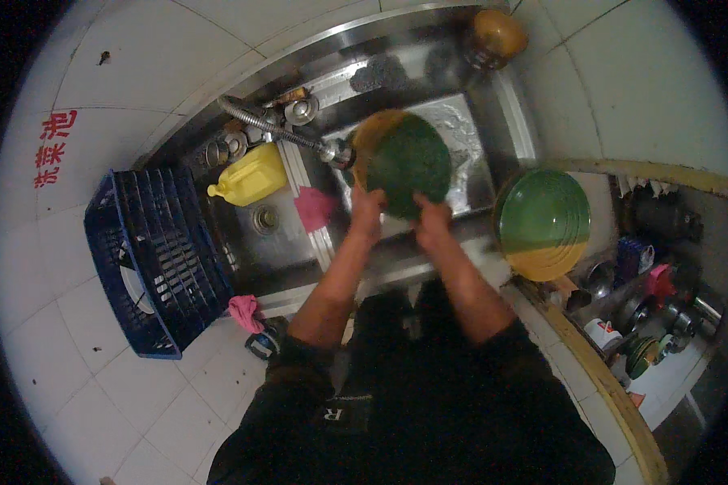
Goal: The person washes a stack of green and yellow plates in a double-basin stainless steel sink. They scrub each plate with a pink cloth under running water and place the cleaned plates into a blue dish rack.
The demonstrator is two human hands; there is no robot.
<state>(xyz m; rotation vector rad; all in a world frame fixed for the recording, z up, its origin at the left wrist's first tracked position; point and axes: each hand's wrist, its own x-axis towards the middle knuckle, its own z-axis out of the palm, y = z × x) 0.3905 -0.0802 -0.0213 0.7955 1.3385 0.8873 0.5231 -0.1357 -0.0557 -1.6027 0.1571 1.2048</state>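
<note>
Both my hands grip the near edge of a large round green-and-yellow plate (409,163) above the right basin of a stainless steel sink (473,151). My left hand (368,212) is at its lower left edge, my right hand (432,215) at its lower right; some fingers are hidden behind it. The spray head (338,154) of a flexible metal faucet hose hangs at the plate's left rim. Water glistens on the basin floor. Whether water is running from the spray head I cannot tell.
A pink cloth (312,208) hangs over the sink divider. In the left basin lies a yellow plastic jug (252,176), beside a blue plastic crate (164,267). Another green-and-yellow dish (545,224) rests at the right edge; a brown bowl (498,33) stands in the far right corner.
</note>
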